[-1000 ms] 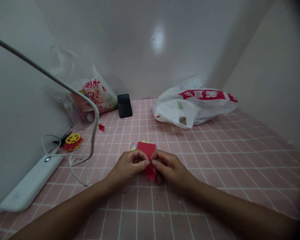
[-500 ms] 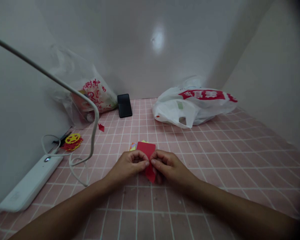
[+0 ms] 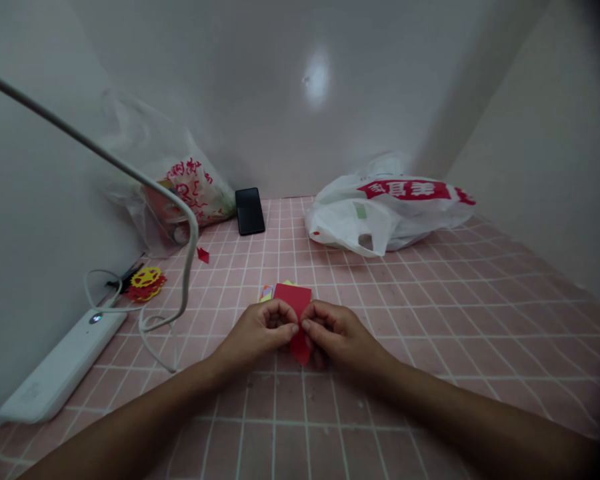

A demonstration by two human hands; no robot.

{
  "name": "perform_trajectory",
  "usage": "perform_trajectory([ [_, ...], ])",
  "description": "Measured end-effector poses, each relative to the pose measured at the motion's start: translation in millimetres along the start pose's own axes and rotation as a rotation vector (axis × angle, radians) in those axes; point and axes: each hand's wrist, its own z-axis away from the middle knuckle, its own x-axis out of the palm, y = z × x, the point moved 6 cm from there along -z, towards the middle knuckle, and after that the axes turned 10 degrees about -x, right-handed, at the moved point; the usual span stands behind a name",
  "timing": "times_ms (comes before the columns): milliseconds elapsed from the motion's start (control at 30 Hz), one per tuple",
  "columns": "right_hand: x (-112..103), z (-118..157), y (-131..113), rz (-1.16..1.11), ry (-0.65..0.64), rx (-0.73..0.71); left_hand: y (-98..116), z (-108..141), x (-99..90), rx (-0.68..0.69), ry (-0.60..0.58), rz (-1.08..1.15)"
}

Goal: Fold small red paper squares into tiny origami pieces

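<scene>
Red paper (image 3: 301, 352) hangs between my two hands, its lower end narrowing to a point. My left hand (image 3: 273, 323) is closed in a pinch on the paper's left side. From the right, my right hand (image 3: 330, 327) pinches it too, thumb and index fingertip almost meeting the left ones. Just beyond the fingers lies a flat red sheet (image 3: 294, 293); my hands hide whether it joins the held piece. Yellow and multicoloured paper edges (image 3: 266, 293) peek out beside and behind that sheet.
On the pink tiled surface (image 3: 290, 447), a white power strip (image 3: 63, 367) with a looping cable (image 3: 187, 267) lies left. Near it are yellow and red paper cutouts (image 3: 147, 283) and a small red folded piece (image 3: 203, 255). Plastic bags (image 3: 195, 187) (image 3: 395, 213) flank a black phone (image 3: 250, 211).
</scene>
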Motion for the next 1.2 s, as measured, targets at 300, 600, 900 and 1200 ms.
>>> perform_trajectory([
  [300,-1,1,-3,0.063,-0.034,-0.016,-3,-3,0.8,0.034,-0.047,0.021],
  [600,-1,-1,-2,-0.029,-0.053,0.018,-3,-1,9.3,0.015,-0.239,0.157],
  [900,-1,3,-6,0.037,-0.061,0.010,0,0,5.6,0.041,-0.186,0.131],
  [1200,-24,5,-26,0.296,0.290,-0.194,7,7,6.1,0.213,-0.054,0.169],
])
